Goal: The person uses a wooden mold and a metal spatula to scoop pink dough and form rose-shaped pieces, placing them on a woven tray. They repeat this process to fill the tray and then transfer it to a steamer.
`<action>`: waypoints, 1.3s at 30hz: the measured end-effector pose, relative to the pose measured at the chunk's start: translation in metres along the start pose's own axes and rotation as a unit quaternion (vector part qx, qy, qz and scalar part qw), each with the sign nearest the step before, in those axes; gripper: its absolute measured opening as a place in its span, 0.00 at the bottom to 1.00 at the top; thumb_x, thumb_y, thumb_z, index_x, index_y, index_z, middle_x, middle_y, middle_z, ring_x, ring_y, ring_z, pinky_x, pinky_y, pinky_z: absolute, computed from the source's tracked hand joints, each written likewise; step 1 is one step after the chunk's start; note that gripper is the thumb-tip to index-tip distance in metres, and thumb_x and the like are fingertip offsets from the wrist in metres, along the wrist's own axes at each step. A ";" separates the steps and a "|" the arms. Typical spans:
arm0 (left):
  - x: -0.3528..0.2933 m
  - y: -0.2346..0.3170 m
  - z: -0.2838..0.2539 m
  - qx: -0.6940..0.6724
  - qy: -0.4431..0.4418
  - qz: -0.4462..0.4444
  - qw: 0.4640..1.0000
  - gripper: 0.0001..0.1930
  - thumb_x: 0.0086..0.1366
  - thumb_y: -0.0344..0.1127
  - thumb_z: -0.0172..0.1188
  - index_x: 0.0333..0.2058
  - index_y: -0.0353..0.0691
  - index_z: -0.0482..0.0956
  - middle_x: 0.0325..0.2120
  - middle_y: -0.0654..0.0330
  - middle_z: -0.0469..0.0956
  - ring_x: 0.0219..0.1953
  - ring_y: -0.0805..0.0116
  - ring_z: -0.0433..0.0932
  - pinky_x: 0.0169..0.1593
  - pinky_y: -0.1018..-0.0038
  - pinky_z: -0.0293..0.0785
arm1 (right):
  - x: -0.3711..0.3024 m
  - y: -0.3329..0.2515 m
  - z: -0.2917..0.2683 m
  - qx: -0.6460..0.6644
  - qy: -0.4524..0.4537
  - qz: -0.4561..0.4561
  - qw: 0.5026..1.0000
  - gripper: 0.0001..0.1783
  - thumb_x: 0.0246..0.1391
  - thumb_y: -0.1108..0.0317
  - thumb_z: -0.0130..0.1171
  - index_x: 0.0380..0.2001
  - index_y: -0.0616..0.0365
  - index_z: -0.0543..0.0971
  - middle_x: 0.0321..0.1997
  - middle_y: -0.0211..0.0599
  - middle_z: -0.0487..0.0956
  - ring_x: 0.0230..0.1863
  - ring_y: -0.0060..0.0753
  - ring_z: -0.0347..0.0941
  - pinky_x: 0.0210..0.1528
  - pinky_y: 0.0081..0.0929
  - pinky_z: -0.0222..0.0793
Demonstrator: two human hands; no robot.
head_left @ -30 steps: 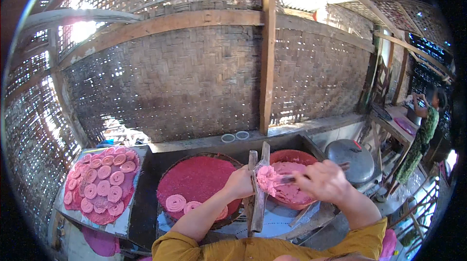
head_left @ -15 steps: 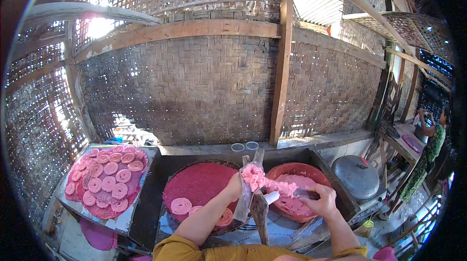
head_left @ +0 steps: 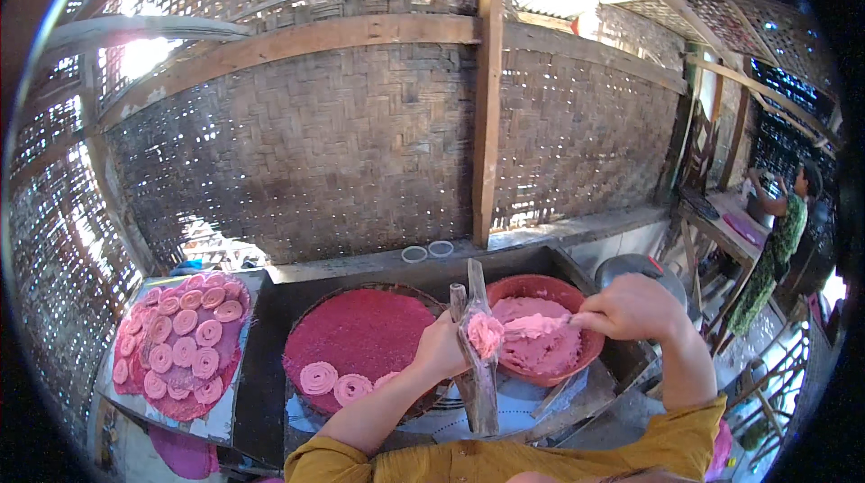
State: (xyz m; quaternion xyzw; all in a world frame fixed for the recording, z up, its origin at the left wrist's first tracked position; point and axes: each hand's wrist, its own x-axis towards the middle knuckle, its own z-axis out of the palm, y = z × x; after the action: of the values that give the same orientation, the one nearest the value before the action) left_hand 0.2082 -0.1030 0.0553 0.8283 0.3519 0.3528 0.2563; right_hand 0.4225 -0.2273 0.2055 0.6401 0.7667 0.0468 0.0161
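Observation:
My left hand [head_left: 443, 348] is closed around a wooden hand press [head_left: 480, 397], whose top is loaded with a lump of pink dough [head_left: 487, 335]. My right hand [head_left: 635, 307] grips a spatula smeared with pink dough [head_left: 538, 325]; it is held level over the red bowl [head_left: 595, 350]. More soft pink dough [head_left: 550, 355] fills that bowl. Left of the press lies a round, deep-pink woven tray [head_left: 360, 330]. Along its near edge sit dough coils [head_left: 318, 378], partly hidden by my left forearm.
At the far left, another board [head_left: 236, 411] carries several pink coils [head_left: 183, 351] on a pink sheet. A grey lidded pot [head_left: 635, 268] stands beyond my right hand. Two pale rings [head_left: 414, 254] rest on the back ledge. A person [head_left: 782, 235] in green stands at a bench far right.
My right hand has risen and moved farther right, with the spatula now over the bowl. The press stands more upright in my left hand. The whole view has shifted slightly.

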 end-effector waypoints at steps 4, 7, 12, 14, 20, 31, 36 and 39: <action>-0.005 -0.002 0.013 0.067 0.027 0.065 0.995 0.22 0.41 0.47 0.64 0.35 0.42 0.75 0.35 0.53 0.73 0.37 0.57 0.74 0.41 0.70 0.70 | 0.018 -0.021 -0.004 -0.042 -0.059 0.001 0.997 0.24 0.49 0.46 0.43 0.22 0.53 0.78 0.23 0.46 0.75 0.27 0.50 0.72 0.30 0.42 0.68; -0.006 0.000 0.015 0.055 0.006 0.038 0.998 0.21 0.41 0.47 0.63 0.35 0.44 0.76 0.37 0.52 0.72 0.37 0.56 0.73 0.41 0.68 0.70 | 0.022 -0.037 0.005 -0.076 -0.054 -0.027 0.995 0.23 0.49 0.49 0.43 0.22 0.56 0.78 0.23 0.47 0.76 0.27 0.46 0.73 0.29 0.40 0.69; -0.004 -0.004 0.009 0.062 -0.004 0.029 0.998 0.20 0.41 0.47 0.60 0.36 0.48 0.76 0.39 0.51 0.71 0.38 0.55 0.73 0.40 0.66 0.71 | 0.025 -0.051 0.040 -0.118 0.087 -0.116 0.982 0.18 0.46 0.53 0.47 0.27 0.58 0.76 0.21 0.42 0.74 0.25 0.40 0.73 0.26 0.35 0.68; -0.005 -0.005 0.007 0.047 -0.004 0.032 0.998 0.21 0.42 0.48 0.60 0.36 0.47 0.76 0.37 0.51 0.72 0.38 0.55 0.73 0.41 0.66 0.70 | 0.027 -0.056 0.044 -0.160 0.152 -0.170 0.960 0.16 0.45 0.58 0.48 0.32 0.59 0.73 0.21 0.35 0.72 0.25 0.33 0.71 0.27 0.29 0.64; 0.003 -0.008 -0.005 0.001 -0.093 -0.001 0.996 0.22 0.44 0.50 0.60 0.37 0.44 0.74 0.34 0.49 0.73 0.38 0.52 0.72 0.41 0.65 0.69 | 0.026 -0.045 0.056 -0.347 0.411 -0.361 0.762 0.10 0.46 0.66 0.49 0.32 0.56 0.74 0.21 0.24 0.68 0.23 0.20 0.65 0.28 0.18 0.58; 0.025 -0.062 0.021 -0.190 0.039 0.044 0.980 0.15 0.49 0.38 0.58 0.36 0.41 0.73 0.33 0.59 0.75 0.36 0.68 0.74 0.40 0.73 0.69 | 0.013 -0.020 0.103 0.375 0.477 0.070 0.792 0.14 0.34 0.73 0.62 0.30 0.63 0.75 0.29 0.38 0.77 0.31 0.29 0.73 0.36 0.25 0.68; 0.024 -0.061 0.032 -0.308 0.071 0.018 0.949 0.13 0.52 0.36 0.55 0.37 0.41 0.73 0.35 0.59 0.75 0.38 0.67 0.74 0.44 0.74 0.68 | 0.052 -0.057 0.158 0.421 0.410 0.019 0.809 0.15 0.34 0.65 0.66 0.29 0.60 0.77 0.27 0.39 0.78 0.30 0.30 0.75 0.34 0.22 0.69; 0.029 -0.091 0.003 -0.536 -0.015 -0.029 0.844 0.14 0.55 0.35 0.51 0.40 0.37 0.69 0.36 0.56 0.74 0.36 0.67 0.75 0.43 0.74 0.69 | 0.024 -0.034 0.174 0.295 0.410 0.038 0.862 0.15 0.30 0.63 0.67 0.25 0.58 0.79 0.24 0.40 0.78 0.27 0.36 0.76 0.30 0.25 0.71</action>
State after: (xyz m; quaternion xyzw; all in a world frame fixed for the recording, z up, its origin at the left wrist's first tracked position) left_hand 0.1886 -0.0248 0.0043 0.5562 0.1283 0.4667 0.6755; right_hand 0.3994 -0.2010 0.0299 0.5669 0.6571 0.0769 -0.4908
